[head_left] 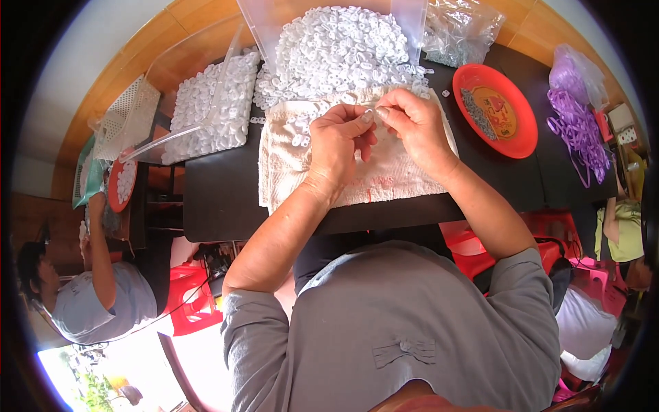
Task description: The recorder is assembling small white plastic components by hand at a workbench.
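Note:
My left hand (335, 143) is closed above a cream towel (401, 184), with a small white plastic piece (368, 112) pinched between thumb and forefinger. Close beside it, the thumb and forefinger of my right hand (420, 132) are pressed together in a pinch. Whatever they hold is too small to make out. Several loose white plastic pieces (300, 125) lie on the towel left of my hands. Just beyond the towel, a big heap of the same pieces (343, 44) spills from a clear plastic bin (259, 24).
To the right stands a red oval plate (523, 123) with small grey metal parts (476, 113); behind it is a clear bag (463, 31). Purple strips (582, 130) lie at the far right. A clear box (209, 110) of white pieces stands left. Another person (103, 295) works at the far left.

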### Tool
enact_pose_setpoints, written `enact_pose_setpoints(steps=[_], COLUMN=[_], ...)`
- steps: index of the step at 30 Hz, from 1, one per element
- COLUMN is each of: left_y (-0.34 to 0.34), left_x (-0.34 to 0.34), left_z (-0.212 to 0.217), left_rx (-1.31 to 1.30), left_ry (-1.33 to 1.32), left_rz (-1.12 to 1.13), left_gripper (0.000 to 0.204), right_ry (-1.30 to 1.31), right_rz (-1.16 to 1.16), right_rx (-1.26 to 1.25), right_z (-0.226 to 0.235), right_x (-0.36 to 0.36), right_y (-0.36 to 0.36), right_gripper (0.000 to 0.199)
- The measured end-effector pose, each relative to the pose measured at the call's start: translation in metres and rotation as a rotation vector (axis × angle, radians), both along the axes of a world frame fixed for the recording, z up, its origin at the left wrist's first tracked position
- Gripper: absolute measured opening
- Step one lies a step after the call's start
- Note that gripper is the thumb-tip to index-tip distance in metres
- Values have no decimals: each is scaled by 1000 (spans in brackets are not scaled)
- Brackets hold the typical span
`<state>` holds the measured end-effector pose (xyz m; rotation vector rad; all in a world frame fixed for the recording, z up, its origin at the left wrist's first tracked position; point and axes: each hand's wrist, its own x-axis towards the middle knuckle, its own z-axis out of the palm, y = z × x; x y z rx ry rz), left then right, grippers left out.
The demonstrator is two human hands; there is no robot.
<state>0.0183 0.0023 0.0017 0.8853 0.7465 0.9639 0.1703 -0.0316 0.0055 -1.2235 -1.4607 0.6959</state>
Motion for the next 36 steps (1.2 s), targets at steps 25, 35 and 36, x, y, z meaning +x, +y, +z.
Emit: enact_pose_setpoints(steps=[25,35,36], left_y=[-4,4,7], left_x=[1,-2,-5], left_z=[-4,-3,-3], left_rx=[-7,-90,-131], left_ry=[-53,-93,-80], left_rz=[95,-43,-85], left_gripper=[4,14,13], right_ry=[130,-247,-289], right_rz=[28,-33,-35], right_rx=[-12,328,355], right_z=[-13,-14,-14], right_x=[-10,4,3], right_y=[-4,1,1], right_gripper=[3,8,13])
